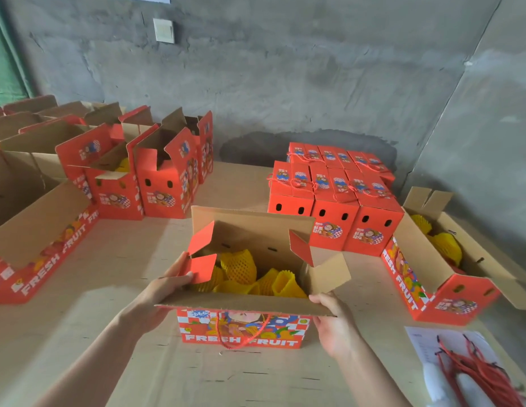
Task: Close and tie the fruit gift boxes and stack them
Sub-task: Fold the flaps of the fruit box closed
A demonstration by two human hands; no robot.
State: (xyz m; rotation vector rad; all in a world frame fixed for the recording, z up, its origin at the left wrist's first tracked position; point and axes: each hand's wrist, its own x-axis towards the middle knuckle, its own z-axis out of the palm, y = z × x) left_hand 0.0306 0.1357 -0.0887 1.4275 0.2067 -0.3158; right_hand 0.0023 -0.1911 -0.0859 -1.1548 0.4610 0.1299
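Rough grey concrete wall (285,69) behind, and a broad bench (138,254) under everything. The open gift box (241,333) stands in the middle of the bench, toward its near edge, with its printed front facing the person and a red rope handle (244,333) hanging down that front. Inside lie fruit in yellow foam netting (238,265), so the box will likely be weighty and is best lifted from beneath or by the handle. The flaps are thin corrugated card: stiff along the folds, easy to crease, best taken near a corner.

The left hand (167,286) pinches the red left end flap (201,267) between thumb and fingers. The right hand (332,321) grips the right corner of the near long flap (241,304), thumb above and fingers below. The far long flap stands up and the right end flap hangs outward.

Closed, tied boxes (332,212) are stacked toward the far right edge; loose red cords (473,374) lie at the near right corner. More open boxes (156,186) wait at the far left.
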